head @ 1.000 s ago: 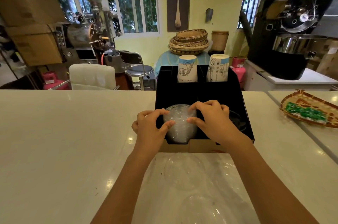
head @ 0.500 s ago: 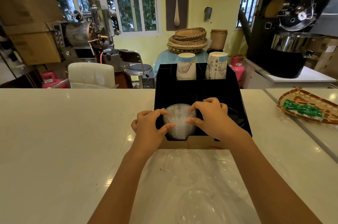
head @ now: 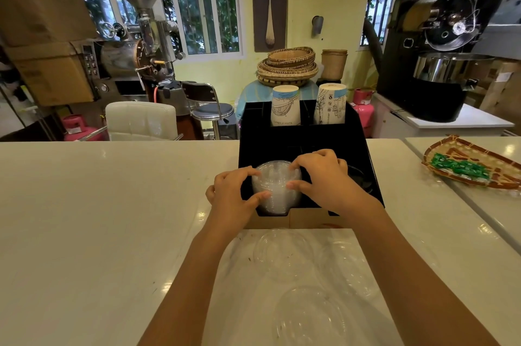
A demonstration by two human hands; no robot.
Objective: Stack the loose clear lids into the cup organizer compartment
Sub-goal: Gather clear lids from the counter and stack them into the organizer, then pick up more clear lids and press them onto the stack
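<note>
Both hands cup the stack of clear lids [head: 275,189], which sits in the front-left compartment of the black cup organizer [head: 307,145] on the white desk [head: 98,218]. The left hand [head: 232,197] closes on the stack's left side, thumb low and fingers at the rim; the right hand [head: 324,179] closes on its right side the same way.

To do this step well, it seems best to press evenly from both sides so the lids nest square, then ease the stack down until it settles against the compartment walls, without squeezing hard enough to buckle thin plastic.

Several loose clear lids [head: 284,249] lie on the desk just in front of the organizer, between the forearms, hard to see against the pale surface. Two paper cup stacks [head: 285,105] stand in the rear compartments, well clear. A woven tray [head: 473,162] rests far right. Nothing blocks the compartment except the hands themselves.
</note>
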